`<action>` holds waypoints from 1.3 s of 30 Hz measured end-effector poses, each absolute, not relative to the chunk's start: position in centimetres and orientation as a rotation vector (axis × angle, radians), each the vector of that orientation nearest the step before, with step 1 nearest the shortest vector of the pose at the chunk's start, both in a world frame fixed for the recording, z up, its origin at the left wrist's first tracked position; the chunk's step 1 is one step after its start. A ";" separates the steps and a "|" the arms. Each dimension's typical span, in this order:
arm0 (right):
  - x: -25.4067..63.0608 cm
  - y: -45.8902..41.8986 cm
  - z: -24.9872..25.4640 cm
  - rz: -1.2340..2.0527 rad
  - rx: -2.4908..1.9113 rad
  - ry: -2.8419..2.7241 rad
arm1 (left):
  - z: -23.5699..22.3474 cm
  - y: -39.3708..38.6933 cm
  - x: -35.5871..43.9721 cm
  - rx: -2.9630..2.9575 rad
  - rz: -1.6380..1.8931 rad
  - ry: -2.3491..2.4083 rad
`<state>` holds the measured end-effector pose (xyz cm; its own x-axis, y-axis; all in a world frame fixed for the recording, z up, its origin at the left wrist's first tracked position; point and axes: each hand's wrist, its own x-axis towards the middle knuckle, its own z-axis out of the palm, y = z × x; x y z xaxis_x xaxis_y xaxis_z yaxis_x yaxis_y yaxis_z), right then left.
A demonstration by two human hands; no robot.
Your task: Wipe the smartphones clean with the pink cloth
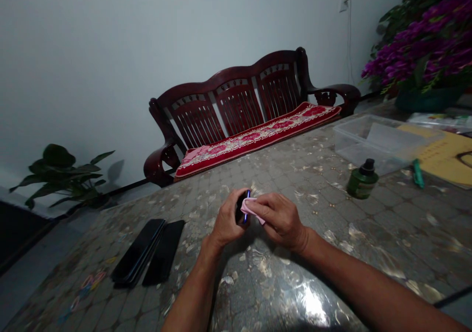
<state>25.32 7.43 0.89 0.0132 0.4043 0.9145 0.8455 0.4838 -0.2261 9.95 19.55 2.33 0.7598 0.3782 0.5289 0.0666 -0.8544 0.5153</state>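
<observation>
My left hand [225, 220] is closed around a dark phone [243, 207] held on edge above the table, its rim catching a blue glint. My right hand [278, 219] is closed on a small pink cloth [249, 205] and presses it against the phone's side. Both hands meet near the middle of the patterned table [324, 253]. Two more dark phones [147, 252] lie flat side by side on the table to the left of my left forearm.
A small green bottle with a black cap [362, 179] stands to the right. Behind it lie a clear plastic box [383, 142], a green pen [418, 172] and yellow paper [448, 157]. A wooden bench [250, 110] with a red cushion stands beyond the table. Purple flowers [424, 46] sit at the far right.
</observation>
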 end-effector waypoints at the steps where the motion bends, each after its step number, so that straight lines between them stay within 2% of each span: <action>1: 25.5 7.5 0.9 -0.471 -1.130 -1.582 | 2.4 19.5 10.0 2.483 0.879 0.341; 8: 24.7 7.2 1.1 -0.369 -1.008 -1.595 | 2.7 19.3 9.9 2.411 0.845 0.339; 17: 25.4 7.3 1.2 -0.413 -1.117 -1.567 | 2.1 19.6 9.9 2.426 0.846 0.321; 22: 24.8 7.2 1.3 -0.414 -0.974 -1.664 | 2.3 19.6 9.8 2.369 0.783 0.313; 39: 26.0 7.3 1.7 -0.535 -1.230 -1.549 | 1.3 20.6 9.6 2.396 0.816 0.320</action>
